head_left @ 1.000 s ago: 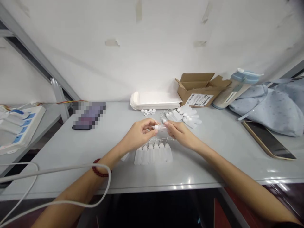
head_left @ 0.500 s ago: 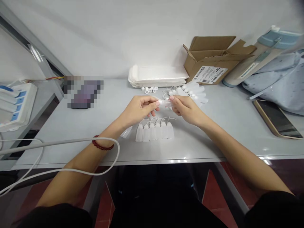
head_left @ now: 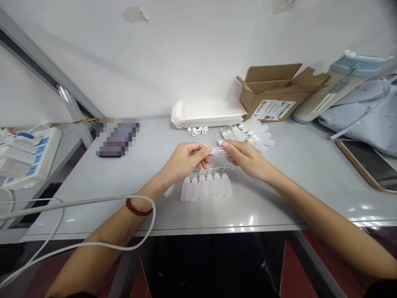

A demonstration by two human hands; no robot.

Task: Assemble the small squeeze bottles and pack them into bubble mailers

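Note:
My left hand is closed, pinching the white neck end of a small translucent squeeze bottle between thumb and fingers. Its other end is gripped by my closed right hand, so the bottle lies sideways between the two hands, above the table. Fingers hide much of it. Just below the hands is a row of several similar bottles with thin bent strap-like strips at their tops. One more clear piece lies left of the row, partly behind my left wrist. Beyond my right hand lies a pile of loose bottles.
Several white caps lie before a stack of white packets. Behind the pile stands an open cardboard box, beside a large flask. Phones lie at both sides. A white cable loops across my left forearm.
The camera view has tilted up, so everything sits lower in the picture. Both hands still hold the bottle, with little other visible change.

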